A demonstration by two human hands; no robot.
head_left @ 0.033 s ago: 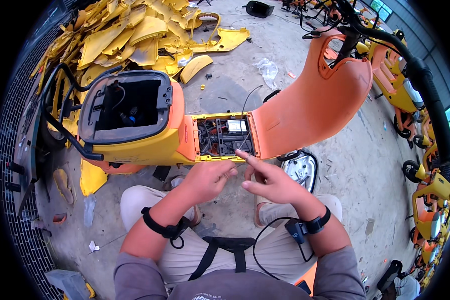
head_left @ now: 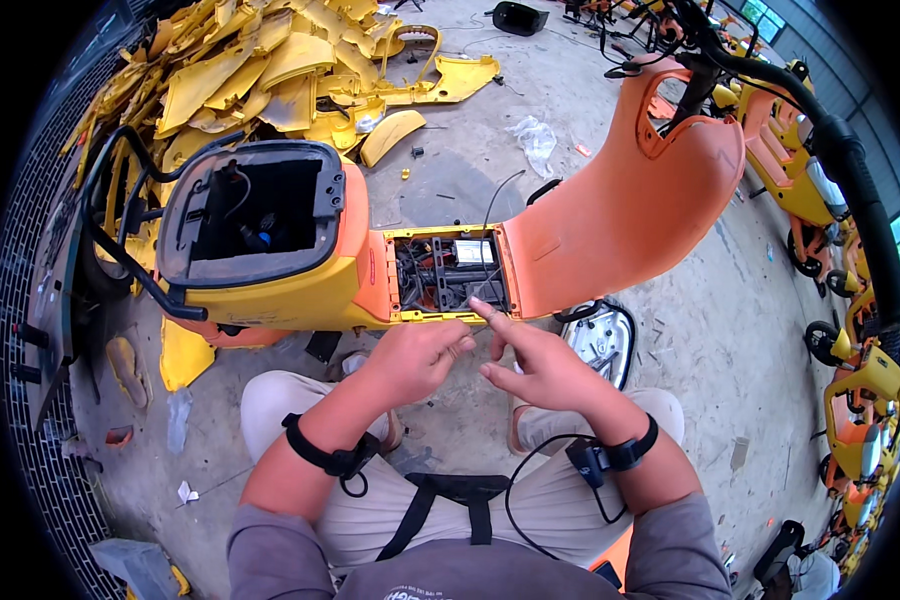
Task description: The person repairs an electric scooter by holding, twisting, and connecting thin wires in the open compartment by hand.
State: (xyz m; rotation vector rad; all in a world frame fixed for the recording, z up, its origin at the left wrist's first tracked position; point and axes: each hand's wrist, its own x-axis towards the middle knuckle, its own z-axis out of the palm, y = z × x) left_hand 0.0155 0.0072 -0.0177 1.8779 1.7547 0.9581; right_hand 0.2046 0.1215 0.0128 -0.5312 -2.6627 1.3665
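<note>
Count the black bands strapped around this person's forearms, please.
2: one black band around the left forearm, another black band around the right forearm. Any beneath the sleeves would be hidden.

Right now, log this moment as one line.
left hand: curled, contents unclear | right hand: index extended over near edge of bay, contact unclear | scooter: bay uncovered, wiring visible
</note>
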